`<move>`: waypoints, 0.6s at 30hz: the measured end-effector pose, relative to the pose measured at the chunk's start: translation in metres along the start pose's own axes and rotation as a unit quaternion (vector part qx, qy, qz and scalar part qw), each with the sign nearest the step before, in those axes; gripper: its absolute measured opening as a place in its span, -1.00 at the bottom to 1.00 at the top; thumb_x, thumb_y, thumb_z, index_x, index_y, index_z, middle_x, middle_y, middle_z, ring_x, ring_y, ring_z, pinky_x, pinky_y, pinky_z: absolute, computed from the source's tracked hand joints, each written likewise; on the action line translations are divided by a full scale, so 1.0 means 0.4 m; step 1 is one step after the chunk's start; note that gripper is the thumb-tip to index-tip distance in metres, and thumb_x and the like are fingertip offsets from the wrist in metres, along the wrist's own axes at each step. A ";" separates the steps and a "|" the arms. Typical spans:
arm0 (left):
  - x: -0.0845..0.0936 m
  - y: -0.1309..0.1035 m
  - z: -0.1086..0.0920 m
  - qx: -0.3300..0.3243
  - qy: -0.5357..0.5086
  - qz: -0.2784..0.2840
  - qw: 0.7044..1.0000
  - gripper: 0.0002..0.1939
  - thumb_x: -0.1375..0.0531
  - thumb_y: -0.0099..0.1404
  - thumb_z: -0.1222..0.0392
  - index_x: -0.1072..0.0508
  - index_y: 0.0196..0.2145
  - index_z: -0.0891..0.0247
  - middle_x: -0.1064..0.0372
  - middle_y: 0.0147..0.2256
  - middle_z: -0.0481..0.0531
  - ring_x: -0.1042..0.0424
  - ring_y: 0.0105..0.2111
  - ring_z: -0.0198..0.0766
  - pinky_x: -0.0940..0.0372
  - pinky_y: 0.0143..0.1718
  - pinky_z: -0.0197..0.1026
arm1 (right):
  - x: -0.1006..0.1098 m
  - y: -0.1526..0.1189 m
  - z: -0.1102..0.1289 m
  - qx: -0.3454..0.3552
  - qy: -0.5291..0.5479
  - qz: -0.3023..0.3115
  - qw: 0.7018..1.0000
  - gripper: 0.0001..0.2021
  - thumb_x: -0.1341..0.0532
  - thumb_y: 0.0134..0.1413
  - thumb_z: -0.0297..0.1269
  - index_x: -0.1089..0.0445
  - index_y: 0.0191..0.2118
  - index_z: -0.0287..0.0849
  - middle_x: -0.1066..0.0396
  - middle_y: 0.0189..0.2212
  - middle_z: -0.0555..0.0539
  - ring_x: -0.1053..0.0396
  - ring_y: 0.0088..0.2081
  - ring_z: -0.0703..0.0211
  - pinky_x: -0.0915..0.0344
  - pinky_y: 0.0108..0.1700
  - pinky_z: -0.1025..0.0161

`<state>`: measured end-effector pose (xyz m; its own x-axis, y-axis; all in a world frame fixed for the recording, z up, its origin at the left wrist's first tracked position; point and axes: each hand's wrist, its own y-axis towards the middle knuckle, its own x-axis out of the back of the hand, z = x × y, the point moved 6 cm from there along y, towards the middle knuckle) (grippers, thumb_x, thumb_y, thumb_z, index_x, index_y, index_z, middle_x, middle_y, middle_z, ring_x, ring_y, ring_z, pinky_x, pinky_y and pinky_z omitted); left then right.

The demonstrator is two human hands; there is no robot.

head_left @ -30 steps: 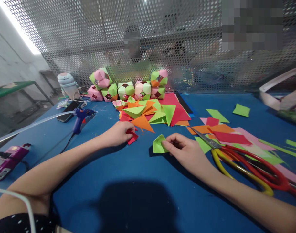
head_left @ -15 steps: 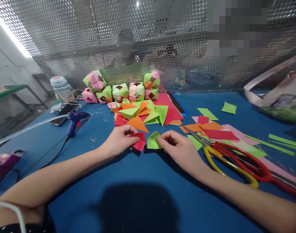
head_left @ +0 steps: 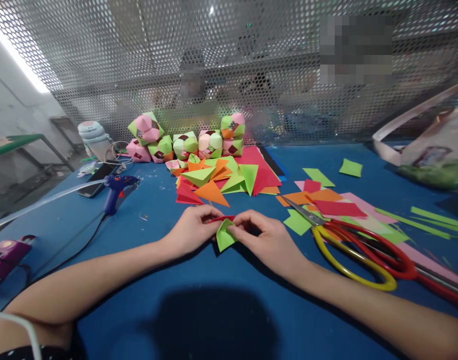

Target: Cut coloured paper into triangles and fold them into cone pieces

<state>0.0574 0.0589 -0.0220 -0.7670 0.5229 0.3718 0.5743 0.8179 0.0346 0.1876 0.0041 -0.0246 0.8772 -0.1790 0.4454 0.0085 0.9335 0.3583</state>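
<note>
Just above the blue table, my left hand (head_left: 195, 225) pinches a red folded paper piece (head_left: 224, 218), mostly hidden behind a green one. My right hand (head_left: 264, 235) has its thumb and fingers closed on that green folded paper piece (head_left: 226, 236), which stands in front of the red one. The two pieces overlap, and the fingers hide where they meet. Beyond my hands lies a heap of folded and loose paper in green, orange and red, with an orange triangle (head_left: 213, 193) nearest.
Large scissors (head_left: 358, 252) with red and yellow handles lie at right beside paper scraps (head_left: 341, 208). A blue glue gun (head_left: 114, 192), a phone (head_left: 96, 180) and a purple power strip (head_left: 7, 257) are at left. Paper balls (head_left: 186, 145) line a perforated metal screen (head_left: 289, 100); a bag (head_left: 435, 150) stands right.
My hands have come together. The green piece has moved left and turned in front of the red piece, which was held apart and facing me before.
</note>
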 end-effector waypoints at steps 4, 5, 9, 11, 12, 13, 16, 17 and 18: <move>0.003 -0.003 -0.007 -0.005 0.011 0.020 1.000 -0.81 -0.16 0.16 0.25 -0.52 -0.28 0.35 -0.44 -0.32 0.05 -0.38 -0.31 -0.28 -0.26 -0.24 -0.25 | 0.010 0.000 0.002 0.032 -0.025 -0.018 0.999 -0.89 -0.20 0.08 -0.25 -0.34 -0.42 -0.13 -0.36 -0.55 0.05 -0.31 -0.51 0.25 -0.26 -0.43 0.31; 0.003 -0.004 -0.009 -0.005 0.016 0.026 1.000 -0.79 -0.15 0.16 0.28 -0.53 -0.26 0.34 -0.44 -0.29 0.06 -0.38 -0.28 -0.27 -0.26 -0.21 -0.25 | 0.012 0.000 0.000 0.037 -0.031 -0.024 0.999 -0.89 -0.20 0.08 -0.25 -0.34 -0.42 -0.13 -0.37 -0.55 0.05 -0.31 -0.51 0.25 -0.26 -0.43 0.31; -0.004 -0.011 -0.015 -0.001 0.024 0.061 0.998 -0.71 -0.08 0.14 0.35 -0.55 -0.23 0.30 -0.40 -0.28 0.03 -0.35 -0.28 -0.27 -0.23 -0.20 -0.26 | 0.017 0.000 -0.013 0.048 -0.067 -0.037 0.996 -0.89 -0.21 0.09 -0.25 -0.35 -0.41 -0.14 -0.38 -0.53 0.03 -0.33 -0.47 0.22 -0.25 -0.38 0.27; -0.008 -0.012 -0.016 -0.002 0.022 0.076 0.997 -0.68 -0.05 0.14 0.36 -0.56 -0.24 0.28 -0.39 -0.30 0.01 -0.33 -0.29 -0.28 -0.22 -0.21 -0.26 | 0.017 0.000 -0.016 0.065 -0.083 -0.040 0.994 -0.89 -0.22 0.10 -0.26 -0.36 -0.40 -0.14 -0.38 -0.52 0.03 -0.32 -0.45 0.21 -0.25 -0.35 0.25; -0.009 -0.012 -0.016 -0.003 0.022 0.079 0.997 -0.67 -0.04 0.14 0.36 -0.56 -0.25 0.28 -0.38 -0.30 0.01 -0.32 -0.28 -0.27 -0.21 -0.21 -0.26 | 0.017 -0.001 -0.015 0.077 -0.088 -0.043 0.992 -0.90 -0.22 0.10 -0.26 -0.36 -0.40 -0.14 -0.38 -0.52 0.03 -0.32 -0.45 0.21 -0.24 -0.34 0.25; -0.009 -0.012 -0.016 -0.006 0.023 0.080 0.997 -0.67 -0.03 0.14 0.36 -0.56 -0.25 0.28 -0.38 -0.29 0.02 -0.32 -0.27 -0.26 -0.21 -0.19 -0.26 | 0.018 -0.002 -0.014 0.088 -0.090 -0.046 0.991 -0.90 -0.22 0.10 -0.27 -0.36 -0.40 -0.13 -0.38 -0.52 0.03 -0.31 -0.45 0.21 -0.24 -0.34 0.25; -0.006 -0.011 -0.015 -0.013 0.020 0.076 0.997 -0.67 -0.03 0.15 0.34 -0.55 -0.24 0.29 -0.39 -0.25 0.04 -0.34 -0.21 -0.23 -0.20 -0.14 -0.25 | 0.019 -0.005 -0.012 0.109 -0.094 -0.054 0.988 -0.91 -0.22 0.11 -0.30 -0.37 -0.41 -0.13 -0.37 -0.53 0.04 -0.29 -0.45 0.22 -0.22 -0.36 0.26; -0.006 -0.011 -0.014 -0.016 0.019 0.075 0.997 -0.68 -0.04 0.15 0.33 -0.55 -0.23 0.29 -0.39 -0.23 0.05 -0.34 -0.20 -0.23 -0.20 -0.13 -0.24 | 0.020 -0.006 -0.012 0.110 -0.095 -0.055 0.988 -0.91 -0.23 0.10 -0.31 -0.37 -0.41 -0.13 -0.37 -0.54 0.04 -0.28 -0.45 0.22 -0.22 -0.36 0.26; -0.007 -0.012 -0.014 -0.018 0.019 0.075 0.997 -0.68 -0.06 0.15 0.32 -0.54 -0.21 0.29 -0.39 -0.23 0.05 -0.34 -0.19 -0.23 -0.20 -0.12 -0.24 | 0.020 -0.007 -0.013 0.110 -0.097 -0.056 0.988 -0.91 -0.23 0.10 -0.31 -0.37 -0.41 -0.13 -0.37 -0.54 0.04 -0.28 -0.44 0.22 -0.22 -0.37 0.27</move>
<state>0.0584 0.0520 -0.0179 -0.6609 0.6287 0.4100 0.6923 0.7215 0.0096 0.1971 0.0017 -0.0261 0.7687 -0.3526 0.5337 -0.0238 0.8180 0.5747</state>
